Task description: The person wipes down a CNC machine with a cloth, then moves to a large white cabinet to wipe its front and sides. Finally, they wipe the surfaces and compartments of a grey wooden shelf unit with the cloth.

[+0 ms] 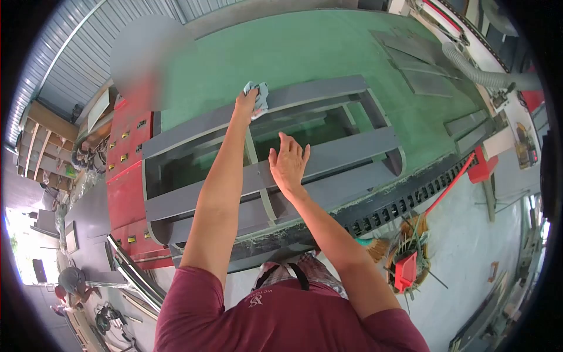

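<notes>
Left hand [246, 104] gripping cloth [258, 95] on grey frame [328, 149] | right hand [288, 164] open, flat on frame

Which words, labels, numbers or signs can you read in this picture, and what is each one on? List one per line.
Small white logo with lettering on the back collar of the maroon shirt: too small and blurred to read.
Yellow marks on the red machine panel: no text can be made out.
Grey frame, green table, cloth in the left hand: no text.
</notes>
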A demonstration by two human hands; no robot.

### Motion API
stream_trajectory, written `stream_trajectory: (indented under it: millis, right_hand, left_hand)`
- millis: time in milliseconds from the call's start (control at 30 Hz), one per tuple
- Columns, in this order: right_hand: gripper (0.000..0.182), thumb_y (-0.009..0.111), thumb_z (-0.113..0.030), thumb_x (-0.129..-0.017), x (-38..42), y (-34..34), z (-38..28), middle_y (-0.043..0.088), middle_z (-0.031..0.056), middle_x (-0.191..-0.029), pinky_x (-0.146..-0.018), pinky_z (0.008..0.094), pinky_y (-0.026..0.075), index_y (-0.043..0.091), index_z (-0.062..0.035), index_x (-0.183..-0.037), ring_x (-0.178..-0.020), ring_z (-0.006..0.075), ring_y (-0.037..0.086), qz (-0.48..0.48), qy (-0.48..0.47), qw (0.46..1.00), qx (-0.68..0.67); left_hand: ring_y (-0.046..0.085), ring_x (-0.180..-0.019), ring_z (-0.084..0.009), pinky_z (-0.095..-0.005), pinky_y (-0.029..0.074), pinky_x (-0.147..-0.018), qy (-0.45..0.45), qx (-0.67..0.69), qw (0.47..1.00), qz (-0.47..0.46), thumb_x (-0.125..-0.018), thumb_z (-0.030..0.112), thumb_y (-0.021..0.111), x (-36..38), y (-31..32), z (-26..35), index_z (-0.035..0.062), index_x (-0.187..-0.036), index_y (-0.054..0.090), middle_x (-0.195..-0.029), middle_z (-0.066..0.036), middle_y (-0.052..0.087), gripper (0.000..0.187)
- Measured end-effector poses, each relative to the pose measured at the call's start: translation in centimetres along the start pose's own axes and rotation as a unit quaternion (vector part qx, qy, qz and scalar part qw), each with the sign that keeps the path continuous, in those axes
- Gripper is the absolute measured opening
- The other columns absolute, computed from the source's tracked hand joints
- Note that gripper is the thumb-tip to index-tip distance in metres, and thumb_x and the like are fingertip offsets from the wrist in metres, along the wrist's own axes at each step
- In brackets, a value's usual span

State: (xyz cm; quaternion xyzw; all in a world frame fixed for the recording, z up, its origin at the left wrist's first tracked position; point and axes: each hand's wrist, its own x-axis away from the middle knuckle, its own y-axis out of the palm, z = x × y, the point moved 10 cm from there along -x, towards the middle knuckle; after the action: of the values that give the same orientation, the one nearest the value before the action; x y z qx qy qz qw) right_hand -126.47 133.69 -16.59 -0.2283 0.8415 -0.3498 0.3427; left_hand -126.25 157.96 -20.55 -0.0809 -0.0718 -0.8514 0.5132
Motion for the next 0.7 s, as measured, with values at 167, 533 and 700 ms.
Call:
stream_trajectory:
  millis: [167,533,700]
  right_hand:
    - [0.06,0.057,-0.024,-0.086,-7.3,-0.6,-2.0,0.039,0.0266,-0.125,-0.095,0.0464,0.038,0.029,-0.0034,-0.136,-0.115,0.045,0.041,0.033,-0.092,0.961,-0.259]
    - [0.033,0.055,-0.013,-0.083,-13.0,9.2,-6.3,0.056,0.016,-0.104,-0.081,0.0462,0.047,0.054,-0.0193,-0.115,-0.096,0.0372,0.053,-0.12,-0.141,0.97,-0.16]
    - [0.019,0.059,-0.015,-0.08,-14.2,9.3,-6.0,0.054,0.0114,-0.099,-0.07,0.0397,0.052,0.061,-0.0194,-0.098,-0.096,0.0319,0.054,-0.104,-0.227,0.968,-0.03]
  left_hand:
    - [0.059,-0.08,-0.0194,-0.0331,0.051,-0.058,-0.042,0.129,0.988,-0.067,-0.087,0.025,0.058,2.5,0.3,-0.5,0.0063,-0.111,0.053,-0.097,-0.007,0.058,0.031]
    - [0.05,-0.111,-0.029,-0.0443,0.038,-0.095,0.018,-0.053,0.997,0.049,-0.096,0.043,0.039,9.8,-6.7,2.2,0.0023,-0.126,0.047,-0.121,-0.016,0.052,0.051]
    - [0.034,-0.125,-0.0446,-0.0528,0.028,-0.101,0.29,-0.521,0.798,0.086,-0.09,0.031,0.054,20.9,-0.9,2.2,0.0041,-0.13,0.044,-0.138,-0.023,0.035,0.05]
